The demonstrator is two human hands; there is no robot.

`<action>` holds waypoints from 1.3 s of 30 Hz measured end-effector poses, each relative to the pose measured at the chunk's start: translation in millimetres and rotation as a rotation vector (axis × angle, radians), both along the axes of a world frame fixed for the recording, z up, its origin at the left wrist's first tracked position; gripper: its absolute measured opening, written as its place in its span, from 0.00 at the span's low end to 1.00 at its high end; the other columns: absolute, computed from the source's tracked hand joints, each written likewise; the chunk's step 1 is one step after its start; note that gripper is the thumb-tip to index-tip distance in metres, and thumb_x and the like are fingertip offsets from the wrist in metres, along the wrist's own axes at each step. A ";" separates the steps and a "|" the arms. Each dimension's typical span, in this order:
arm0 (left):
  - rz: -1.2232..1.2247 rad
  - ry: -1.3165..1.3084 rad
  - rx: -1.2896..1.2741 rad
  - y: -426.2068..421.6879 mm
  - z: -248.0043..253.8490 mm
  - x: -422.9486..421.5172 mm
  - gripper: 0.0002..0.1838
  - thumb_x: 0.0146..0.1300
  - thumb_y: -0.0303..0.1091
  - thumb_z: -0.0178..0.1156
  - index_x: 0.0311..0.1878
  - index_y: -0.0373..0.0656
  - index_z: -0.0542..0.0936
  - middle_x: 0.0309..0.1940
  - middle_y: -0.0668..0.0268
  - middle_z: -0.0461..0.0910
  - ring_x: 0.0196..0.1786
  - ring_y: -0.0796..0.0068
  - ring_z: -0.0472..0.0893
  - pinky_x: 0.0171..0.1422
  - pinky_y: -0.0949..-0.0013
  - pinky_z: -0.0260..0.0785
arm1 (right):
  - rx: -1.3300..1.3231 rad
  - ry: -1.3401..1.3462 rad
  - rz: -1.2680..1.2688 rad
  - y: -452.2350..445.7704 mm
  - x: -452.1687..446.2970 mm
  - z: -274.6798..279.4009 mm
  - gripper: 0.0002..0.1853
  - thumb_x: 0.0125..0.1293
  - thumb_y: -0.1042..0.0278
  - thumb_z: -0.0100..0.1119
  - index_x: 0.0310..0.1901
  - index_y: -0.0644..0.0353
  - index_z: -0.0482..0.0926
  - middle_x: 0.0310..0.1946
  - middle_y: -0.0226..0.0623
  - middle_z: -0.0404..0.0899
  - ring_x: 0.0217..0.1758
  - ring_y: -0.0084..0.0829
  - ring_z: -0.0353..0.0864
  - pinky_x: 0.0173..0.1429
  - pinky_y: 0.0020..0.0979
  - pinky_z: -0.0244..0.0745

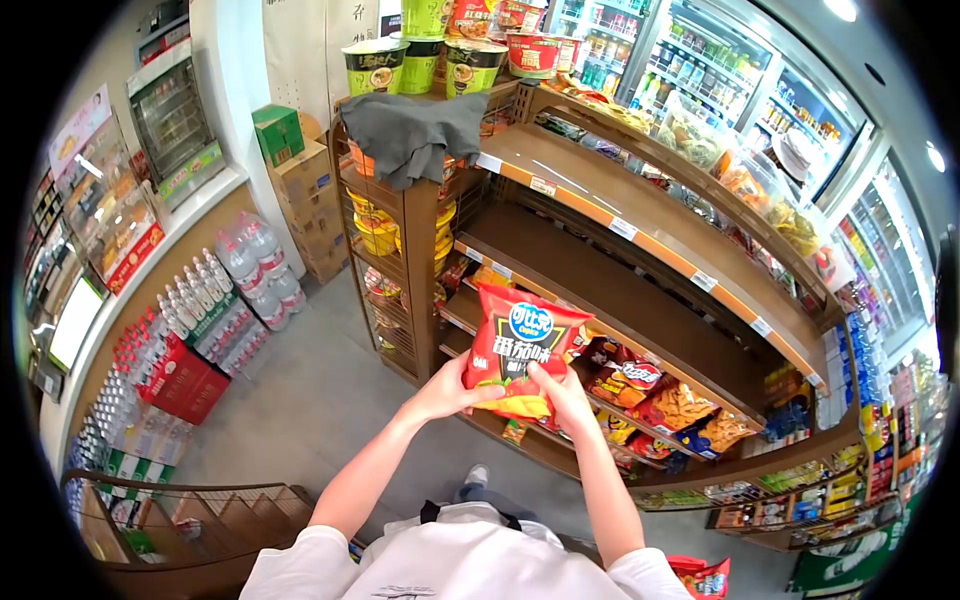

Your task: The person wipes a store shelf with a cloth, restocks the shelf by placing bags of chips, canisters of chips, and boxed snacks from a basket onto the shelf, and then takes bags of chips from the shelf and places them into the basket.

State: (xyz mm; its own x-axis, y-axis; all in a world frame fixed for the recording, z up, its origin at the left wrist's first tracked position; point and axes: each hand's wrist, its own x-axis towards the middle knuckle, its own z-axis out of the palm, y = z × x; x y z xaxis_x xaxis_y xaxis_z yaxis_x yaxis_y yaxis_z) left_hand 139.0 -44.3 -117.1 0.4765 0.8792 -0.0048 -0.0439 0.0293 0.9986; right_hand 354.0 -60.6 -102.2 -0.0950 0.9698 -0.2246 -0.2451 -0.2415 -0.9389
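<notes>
The white T-shirt (490, 560) is faced by a tomato-flavour chip bag (523, 345), finger-clasped by left hand (441, 392) and right hand (566, 400), seemingly for steadiness.

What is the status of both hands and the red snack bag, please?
Left hand and right hand both gripping red snack bag. Bag before shelf rack, printed front toward camera. Grey cloth draped on rack, apart from bag.

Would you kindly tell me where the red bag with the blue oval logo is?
Near the head view's centre, the red bag is held between the left hand and right hand, before the brown shelf.
</notes>
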 end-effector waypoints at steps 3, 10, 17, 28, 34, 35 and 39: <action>0.143 0.120 0.145 26.9 16.1 5.6 0.33 0.58 0.44 0.69 0.61 0.36 0.68 0.43 0.66 0.81 0.33 0.84 0.78 0.26 0.79 0.67 | 0.044 -0.026 -0.053 30.2 0.3 8.6 0.25 0.62 0.57 0.67 0.54 0.66 0.75 0.46 0.37 0.82 0.48 0.25 0.81 0.56 0.28 0.74; 0.241 0.222 0.230 110.7 32.3 16.1 0.27 0.67 0.49 0.58 0.58 0.35 0.69 0.43 0.67 0.81 0.35 0.86 0.77 0.26 0.80 0.66 | 0.081 -0.065 -0.054 109.4 20.3 27.2 0.36 0.63 0.49 0.65 0.60 0.75 0.68 0.52 0.44 0.78 0.51 0.26 0.79 0.56 0.26 0.72; 0.502 0.648 0.751 195.4 24.6 36.6 0.22 0.65 0.45 0.58 0.48 0.31 0.73 0.36 0.44 0.80 0.45 0.45 0.76 0.52 0.50 0.67 | 0.179 -0.475 -0.246 184.1 23.3 6.1 0.24 0.62 0.53 0.65 0.49 0.68 0.80 0.41 0.43 0.84 0.45 0.27 0.82 0.49 0.29 0.74; 0.487 0.425 0.621 280.9 27.9 52.8 0.14 0.63 0.29 0.52 0.51 0.36 0.77 0.44 0.43 0.79 0.52 0.42 0.74 0.60 0.52 0.65 | 0.291 -0.935 -0.520 290.5 14.4 -23.2 0.20 0.63 0.54 0.61 0.50 0.59 0.80 0.40 0.44 0.85 0.44 0.40 0.84 0.49 0.34 0.76; 0.444 0.300 0.541 303.8 -14.4 62.7 0.30 0.61 0.25 0.52 0.68 0.38 0.63 0.52 0.43 0.76 0.55 0.51 0.78 0.60 0.61 0.68 | 0.264 -0.889 -0.608 298.0 1.9 -30.2 0.23 0.58 0.64 0.66 0.55 0.59 0.76 0.42 0.54 0.81 0.48 0.51 0.80 0.52 0.41 0.76; 0.445 0.298 0.527 303.0 -17.7 65.0 0.30 0.61 0.25 0.52 0.68 0.38 0.63 0.52 0.43 0.76 0.55 0.51 0.78 0.60 0.61 0.68 | 0.255 -0.897 -0.600 294.0 -2.9 -26.0 0.23 0.58 0.64 0.66 0.55 0.59 0.76 0.42 0.54 0.81 0.48 0.51 0.80 0.52 0.41 0.76; 0.374 0.181 0.448 303.2 -22.0 67.1 0.37 0.59 0.25 0.52 0.72 0.37 0.54 0.66 0.43 0.62 0.69 0.47 0.63 0.73 0.59 0.56 | 0.502 -0.840 -0.716 291.2 -13.4 -34.9 0.27 0.55 0.72 0.66 0.58 0.63 0.71 0.43 0.53 0.81 0.48 0.52 0.81 0.50 0.40 0.76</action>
State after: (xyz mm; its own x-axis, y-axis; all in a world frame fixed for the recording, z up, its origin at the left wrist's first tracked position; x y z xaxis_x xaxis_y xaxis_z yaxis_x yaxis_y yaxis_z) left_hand 206.1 258.9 -139.1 0.1610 0.9219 0.3524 0.2015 -0.3802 0.9027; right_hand 340.6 230.6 -137.1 0.4930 0.7401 0.4573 0.5561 0.1361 -0.8199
